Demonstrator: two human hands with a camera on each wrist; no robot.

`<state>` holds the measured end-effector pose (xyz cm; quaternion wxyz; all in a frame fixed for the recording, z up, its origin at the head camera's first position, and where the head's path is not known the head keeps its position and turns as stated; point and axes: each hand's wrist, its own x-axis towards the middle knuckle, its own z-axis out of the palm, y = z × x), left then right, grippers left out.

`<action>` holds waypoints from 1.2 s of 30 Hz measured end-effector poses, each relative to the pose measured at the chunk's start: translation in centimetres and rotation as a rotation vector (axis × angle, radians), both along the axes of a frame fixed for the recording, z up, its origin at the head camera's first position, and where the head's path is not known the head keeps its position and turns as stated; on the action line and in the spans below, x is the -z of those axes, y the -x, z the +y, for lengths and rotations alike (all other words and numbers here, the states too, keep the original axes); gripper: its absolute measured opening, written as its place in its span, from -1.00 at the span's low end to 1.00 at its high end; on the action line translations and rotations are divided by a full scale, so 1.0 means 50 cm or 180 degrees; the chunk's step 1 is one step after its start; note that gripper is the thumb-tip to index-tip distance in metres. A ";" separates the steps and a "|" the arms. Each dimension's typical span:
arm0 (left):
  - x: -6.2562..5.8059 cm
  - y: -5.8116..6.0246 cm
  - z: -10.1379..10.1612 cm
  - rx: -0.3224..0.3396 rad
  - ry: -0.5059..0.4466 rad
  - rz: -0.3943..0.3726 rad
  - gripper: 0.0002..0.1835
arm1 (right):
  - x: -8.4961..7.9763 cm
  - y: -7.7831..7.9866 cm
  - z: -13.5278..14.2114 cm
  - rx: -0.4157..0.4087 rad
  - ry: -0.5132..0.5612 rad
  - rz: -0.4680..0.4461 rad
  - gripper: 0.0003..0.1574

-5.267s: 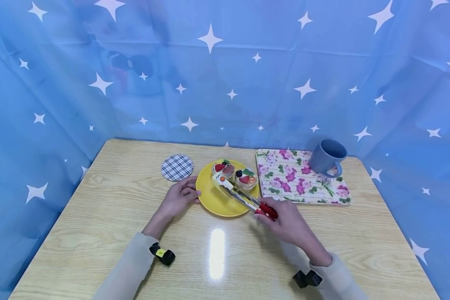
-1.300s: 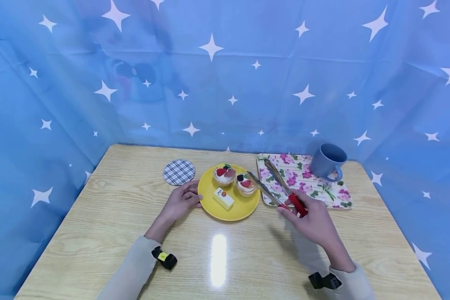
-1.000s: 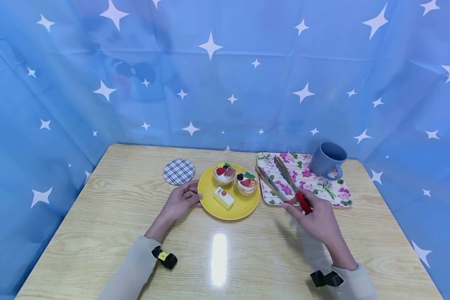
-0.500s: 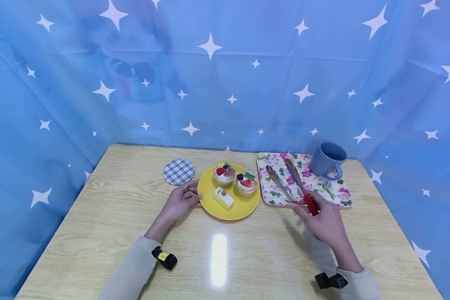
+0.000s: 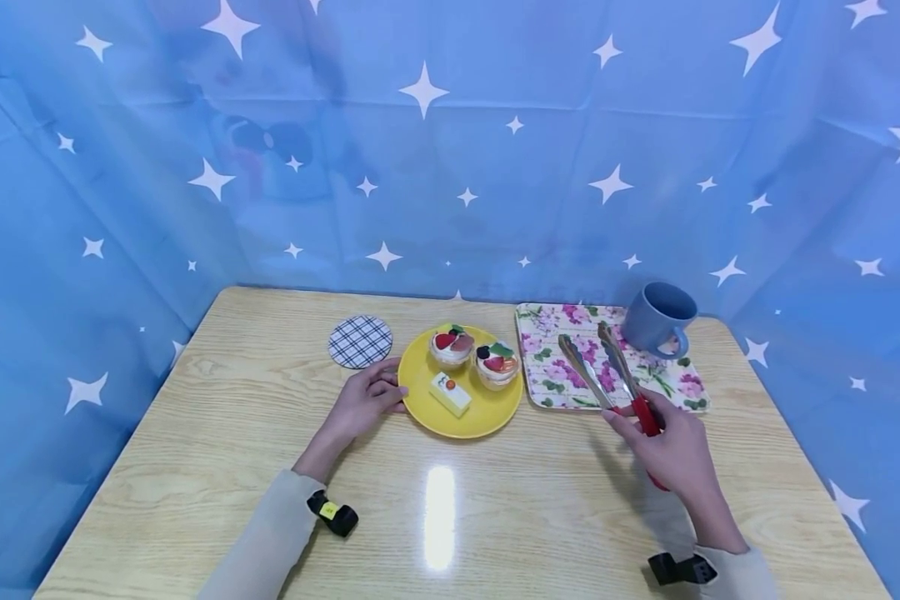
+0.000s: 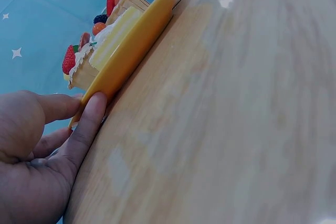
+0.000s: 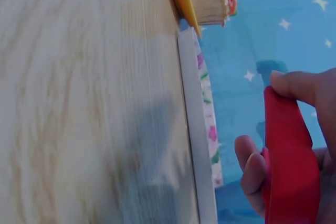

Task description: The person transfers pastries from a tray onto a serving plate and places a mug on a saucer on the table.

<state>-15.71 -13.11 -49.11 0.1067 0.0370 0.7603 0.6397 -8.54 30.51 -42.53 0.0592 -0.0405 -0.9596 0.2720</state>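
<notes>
My left hand [image 5: 365, 402] pinches the left rim of a yellow plate [image 5: 489, 407], which lies on the table. The left wrist view shows its thumb and fingers at the plate's edge [image 6: 137, 45]. Two fruit-topped dessert cups [image 5: 451, 347] and a pale yellow slice of cake [image 5: 450, 394] sit on the plate. In my right hand [image 5: 678, 446] are tongs [image 5: 648, 417] with red handles, their metal arms spread with nothing between the tips. These tips are over the floral tray [image 5: 551, 372]. The right wrist view shows the red handle [image 7: 291, 166] between thumb and fingers.
A blue-grey mug [image 5: 655, 321] stands on the tray's back right part. Left of the plate, a round checked coaster [image 5: 360, 342] lies on the wooden table [image 5: 195, 433]. Behind the table hangs a blue cloth [image 5: 450, 167] with white stars.
Earlier the tongs held the cake slice at the plate; it now lies released there. My right hand has carried the spread tongs rightward over the tray. The left hand keeps its place.
</notes>
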 end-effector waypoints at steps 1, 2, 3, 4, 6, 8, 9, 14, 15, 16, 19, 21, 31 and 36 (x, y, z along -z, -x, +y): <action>0.000 0.000 0.000 0.0001 -0.0010 -0.0005 -0.39 | 0.001 0.000 0.002 0.0026 0.0011 -0.0012 -0.02; 0.000 0.000 0.000 0.0000 -0.0022 -0.0012 -0.40 | 0.003 -0.001 0.005 0.0051 0.0028 -0.0025 -0.02; 0.000 0.000 0.000 0.0000 -0.0035 -0.0024 -0.40 | 0.005 -0.001 0.007 0.0070 0.0036 -0.0031 -0.02; 0.001 0.001 0.000 -0.0004 -0.0039 -0.0035 -0.40 | 0.007 -0.002 0.010 0.0090 0.0024 -0.0032 -0.02; 0.002 0.000 -0.001 -0.0004 -0.0028 -0.0036 -0.41 | 0.011 -0.004 0.015 0.0115 0.0020 -0.0039 -0.02; 0.003 0.001 0.000 -0.0003 -0.0016 -0.0026 -0.41 | 0.015 -0.007 0.021 0.0127 0.0022 -0.0059 -0.05; 0.003 0.001 0.000 -0.0005 -0.0006 -0.0016 -0.41 | 0.017 -0.008 0.024 0.0136 0.0018 -0.0074 -0.05; 0.004 0.001 0.001 -0.0019 0.0008 0.0006 -0.41 | 0.022 -0.012 0.034 0.0242 0.0003 -0.0250 0.04; 0.004 0.002 0.001 -0.0019 0.0009 0.0006 -0.41 | 0.023 -0.013 0.035 0.0278 -0.0018 -0.0295 0.07; 0.005 0.002 0.001 -0.0020 0.0009 0.0001 -0.41 | 0.024 -0.013 0.036 0.0317 -0.0042 -0.0336 0.09; 0.005 0.002 0.001 -0.0031 0.0028 0.0002 -0.41 | 0.029 -0.015 0.038 0.0408 -0.0102 -0.0398 0.08; 0.005 0.001 0.001 -0.0037 0.0037 0.0005 -0.41 | 0.030 -0.016 0.039 0.0439 -0.0102 -0.0437 0.07; 0.007 0.001 0.001 -0.0035 0.0066 0.0021 -0.41 | 0.041 -0.023 0.035 0.0552 -0.0079 -0.0689 0.01; 0.005 0.002 0.000 -0.0035 0.0117 0.0023 -0.40 | 0.042 -0.024 0.029 0.0545 -0.0103 -0.0797 0.04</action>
